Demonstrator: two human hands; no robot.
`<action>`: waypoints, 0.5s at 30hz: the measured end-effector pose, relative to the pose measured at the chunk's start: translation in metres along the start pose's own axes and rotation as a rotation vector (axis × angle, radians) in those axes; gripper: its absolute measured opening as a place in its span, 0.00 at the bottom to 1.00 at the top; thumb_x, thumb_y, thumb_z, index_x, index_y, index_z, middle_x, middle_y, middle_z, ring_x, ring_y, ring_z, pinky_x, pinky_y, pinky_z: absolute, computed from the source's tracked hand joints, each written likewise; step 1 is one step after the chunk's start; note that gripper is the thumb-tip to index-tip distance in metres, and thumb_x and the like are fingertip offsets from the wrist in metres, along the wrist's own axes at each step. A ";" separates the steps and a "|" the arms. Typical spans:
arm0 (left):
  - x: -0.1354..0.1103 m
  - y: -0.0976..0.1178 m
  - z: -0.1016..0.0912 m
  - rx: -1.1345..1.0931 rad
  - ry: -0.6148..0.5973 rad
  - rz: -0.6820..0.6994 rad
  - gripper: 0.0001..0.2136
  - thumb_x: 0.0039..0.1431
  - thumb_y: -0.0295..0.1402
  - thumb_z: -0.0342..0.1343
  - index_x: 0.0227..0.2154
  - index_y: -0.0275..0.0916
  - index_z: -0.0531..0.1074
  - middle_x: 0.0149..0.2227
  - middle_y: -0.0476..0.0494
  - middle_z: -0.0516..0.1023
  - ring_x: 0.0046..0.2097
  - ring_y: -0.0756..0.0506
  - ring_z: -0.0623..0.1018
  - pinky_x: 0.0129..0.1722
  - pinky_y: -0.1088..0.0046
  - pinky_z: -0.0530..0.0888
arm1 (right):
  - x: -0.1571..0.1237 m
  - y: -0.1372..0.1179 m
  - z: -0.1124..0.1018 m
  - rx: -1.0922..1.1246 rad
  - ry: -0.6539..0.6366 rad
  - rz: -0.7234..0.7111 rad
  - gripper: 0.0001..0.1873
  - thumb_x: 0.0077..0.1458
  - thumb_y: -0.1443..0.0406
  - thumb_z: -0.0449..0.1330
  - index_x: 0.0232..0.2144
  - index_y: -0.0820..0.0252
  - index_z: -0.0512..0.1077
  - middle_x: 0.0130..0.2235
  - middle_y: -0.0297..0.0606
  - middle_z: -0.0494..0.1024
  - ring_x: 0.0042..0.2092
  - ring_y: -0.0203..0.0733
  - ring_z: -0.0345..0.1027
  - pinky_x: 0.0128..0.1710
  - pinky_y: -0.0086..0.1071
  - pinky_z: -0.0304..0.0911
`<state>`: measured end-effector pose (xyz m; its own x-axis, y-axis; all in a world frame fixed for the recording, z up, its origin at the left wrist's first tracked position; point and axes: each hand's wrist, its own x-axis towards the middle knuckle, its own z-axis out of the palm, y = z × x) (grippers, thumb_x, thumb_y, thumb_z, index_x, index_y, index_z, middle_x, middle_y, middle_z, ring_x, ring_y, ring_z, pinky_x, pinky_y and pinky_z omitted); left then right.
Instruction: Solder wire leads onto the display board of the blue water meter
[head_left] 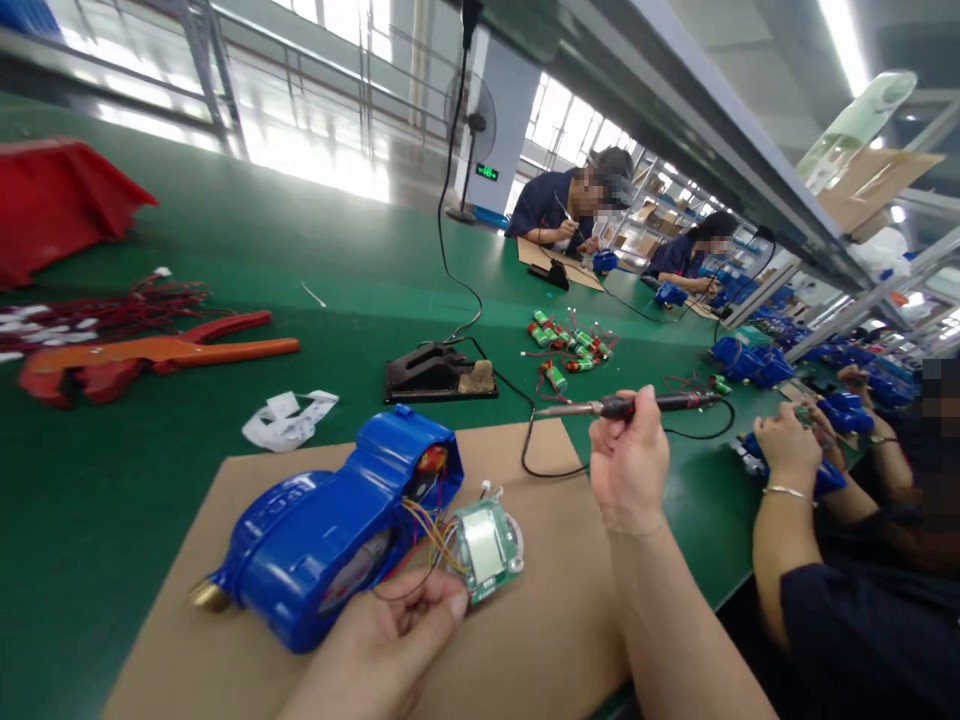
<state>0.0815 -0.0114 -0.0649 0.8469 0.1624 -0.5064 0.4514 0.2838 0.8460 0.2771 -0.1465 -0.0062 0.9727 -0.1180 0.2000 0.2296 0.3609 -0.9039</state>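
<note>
My right hand (632,460) is wrapped round a soldering iron (660,402), its metal tip pointing left above the cardboard sheet (559,610). With thumb and fingers pinched, my left hand (405,620) holds a thin dark wire (401,598) beside a green circuit board (484,548) with a pale display. Several coloured wires (431,525) run from the board into a blue meter housing (330,535), which lies on the cardboard with a brass fitting (210,597) at its near left end. The wire's end is hidden by my fingers.
A black soldering iron stand (439,372) with a sponge sits behind the cardboard. Left of it lie orange cutters (157,355), red wires (142,305) and crumpled white paper (291,420). Green batteries (574,345) lie farther back. Beside me on the right, a co-worker's arm (784,520) reaches in.
</note>
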 end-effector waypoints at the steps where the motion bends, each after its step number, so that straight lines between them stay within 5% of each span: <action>1: 0.000 0.000 0.000 0.011 -0.011 -0.010 0.24 0.48 0.56 0.63 0.32 0.37 0.71 0.21 0.58 0.57 0.21 0.55 0.47 0.20 0.78 0.43 | -0.018 -0.006 -0.009 0.023 0.034 0.016 0.25 0.56 0.43 0.58 0.31 0.58 0.62 0.18 0.21 0.54 0.19 0.27 0.44 0.19 0.23 0.44; 7: -0.002 -0.003 -0.004 0.017 -0.034 -0.040 0.22 0.49 0.55 0.64 0.30 0.39 0.72 0.21 0.57 0.58 0.20 0.55 0.49 0.17 0.80 0.44 | -0.093 -0.013 -0.030 0.050 0.259 0.116 0.17 0.62 0.50 0.53 0.31 0.58 0.63 0.20 0.25 0.53 0.20 0.30 0.43 0.19 0.24 0.42; 15: -0.002 0.003 -0.002 0.128 -0.003 -0.013 0.18 0.50 0.53 0.62 0.27 0.41 0.76 0.28 0.50 0.75 0.34 0.46 0.70 0.33 0.75 0.65 | -0.114 0.000 -0.033 -0.126 0.252 -0.068 0.14 0.64 0.56 0.50 0.29 0.56 0.64 0.22 0.29 0.56 0.23 0.34 0.50 0.25 0.30 0.52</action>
<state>0.0810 -0.0093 -0.0618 0.8414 0.1565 -0.5172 0.4944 0.1634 0.8537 0.1647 -0.1633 -0.0420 0.9122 -0.3702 0.1754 0.2724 0.2285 -0.9346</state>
